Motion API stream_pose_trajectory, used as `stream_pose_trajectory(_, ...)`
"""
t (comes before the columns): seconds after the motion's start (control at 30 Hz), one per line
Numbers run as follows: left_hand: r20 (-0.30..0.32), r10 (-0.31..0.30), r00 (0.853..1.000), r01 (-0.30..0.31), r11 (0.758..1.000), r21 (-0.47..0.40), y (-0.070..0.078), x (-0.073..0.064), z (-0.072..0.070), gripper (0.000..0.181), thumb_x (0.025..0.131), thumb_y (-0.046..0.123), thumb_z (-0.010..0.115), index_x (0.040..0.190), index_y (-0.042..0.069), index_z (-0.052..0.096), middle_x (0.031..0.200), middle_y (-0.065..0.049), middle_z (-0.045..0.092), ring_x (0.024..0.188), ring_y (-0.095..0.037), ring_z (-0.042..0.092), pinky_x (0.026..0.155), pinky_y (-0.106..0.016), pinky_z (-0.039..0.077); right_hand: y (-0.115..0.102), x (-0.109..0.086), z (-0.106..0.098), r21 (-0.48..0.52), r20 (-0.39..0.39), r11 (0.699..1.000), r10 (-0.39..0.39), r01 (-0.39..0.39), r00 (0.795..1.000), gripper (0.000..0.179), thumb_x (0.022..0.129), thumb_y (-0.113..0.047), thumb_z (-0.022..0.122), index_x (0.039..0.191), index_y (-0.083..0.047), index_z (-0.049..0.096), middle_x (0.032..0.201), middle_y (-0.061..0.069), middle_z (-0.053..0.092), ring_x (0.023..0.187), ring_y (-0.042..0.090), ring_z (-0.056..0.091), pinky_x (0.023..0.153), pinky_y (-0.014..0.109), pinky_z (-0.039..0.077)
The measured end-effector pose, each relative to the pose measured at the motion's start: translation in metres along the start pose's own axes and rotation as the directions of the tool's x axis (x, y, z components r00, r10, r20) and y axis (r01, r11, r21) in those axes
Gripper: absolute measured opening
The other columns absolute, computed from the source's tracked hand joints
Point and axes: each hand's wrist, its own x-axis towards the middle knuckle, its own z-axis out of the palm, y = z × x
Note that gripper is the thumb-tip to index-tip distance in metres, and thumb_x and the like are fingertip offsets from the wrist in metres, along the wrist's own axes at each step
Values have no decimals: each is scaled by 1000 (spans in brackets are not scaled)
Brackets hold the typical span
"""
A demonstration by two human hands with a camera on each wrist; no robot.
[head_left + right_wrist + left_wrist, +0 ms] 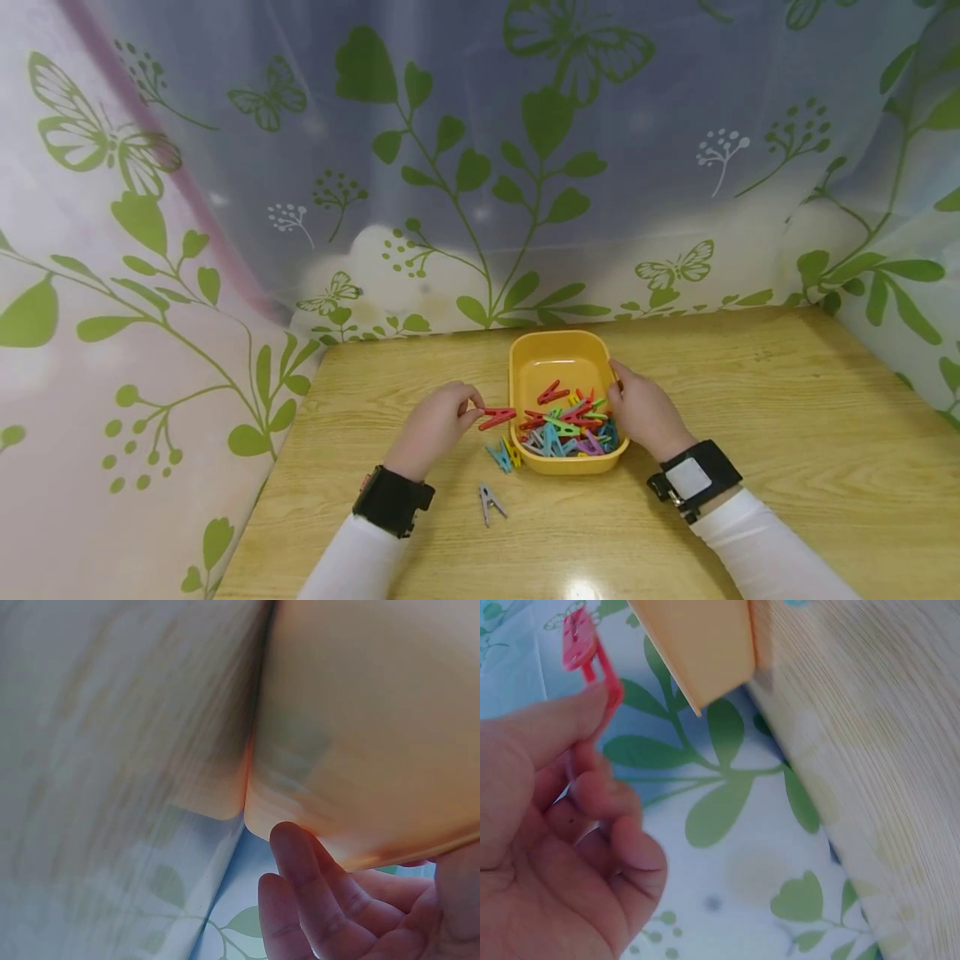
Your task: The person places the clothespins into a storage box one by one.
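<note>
My left hand (435,427) pinches a red clothespin (498,417) between thumb and fingertips, just outside the left rim of a yellow plastic tub (570,465). The same red clothespin (580,643) points up and away from the thumb in the left wrist view. My right hand (651,414) grips the tub's right side by its rim. Its fingers (300,862) lie against the outer wall in the right wrist view. Several clothespins of mixed colours (562,427) are heaped in the tub's near half, with one red clothespin (552,392) lying above the heap.
Beside the tub's near left corner lie a blue clothespin (498,457) and a yellow clothespin (513,451). A grey clothespin (490,502) rests nearer to me on the wooden table (757,392). A patterned curtain (480,208) hangs behind the table and at both sides.
</note>
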Motion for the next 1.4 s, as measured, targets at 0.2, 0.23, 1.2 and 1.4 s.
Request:
stream_pose_trajectory(0.2, -9, 43, 999, -43, 999, -22, 16, 15, 11, 5, 97, 15, 73, 99, 11, 74, 77, 2, 51, 66, -11, 44, 61, -25, 37, 0, -1, -2, -5, 13, 1000, 12, -12, 1000, 51, 109, -16, 43, 152, 11, 39, 121, 27, 64, 70, 22, 54, 59, 31, 41)
stream_pose_trajectory(0.23, -3, 46, 999, -46, 999, -22, 19, 17, 13, 5, 98, 16, 73, 99, 11, 74, 77, 2, 51, 66, -11, 44, 61, -25, 37, -1, -1, -2, -6, 15, 1000, 15, -15, 1000, 51, 109, -16, 44, 152, 10, 39, 120, 27, 64, 70, 22, 54, 59, 31, 41)
stream_pose_trajectory(1.2, 123, 146, 982, -154, 987, 51, 64, 28, 47, 7, 97, 22, 74, 96, 15, 74, 91, 4, 66, 74, -6, 52, 71, -20, 47, 1, 2, 0, -17, -6, 1000, 5, -5, 1000, 50, 108, -16, 44, 151, 10, 42, 118, 25, 65, 72, 22, 54, 63, 34, 43)
stream_pose_trajectory(1.4, 153, 159, 975, -168, 985, 49, 68, 28, 48, 8, 97, 24, 74, 97, 16, 75, 94, 5, 68, 72, -5, 52, 67, -18, 45, 1, 2, 0, -20, -7, 1000, -4, 4, 1000, 50, 108, -15, 43, 150, 11, 42, 118, 25, 66, 75, 23, 56, 65, 35, 45)
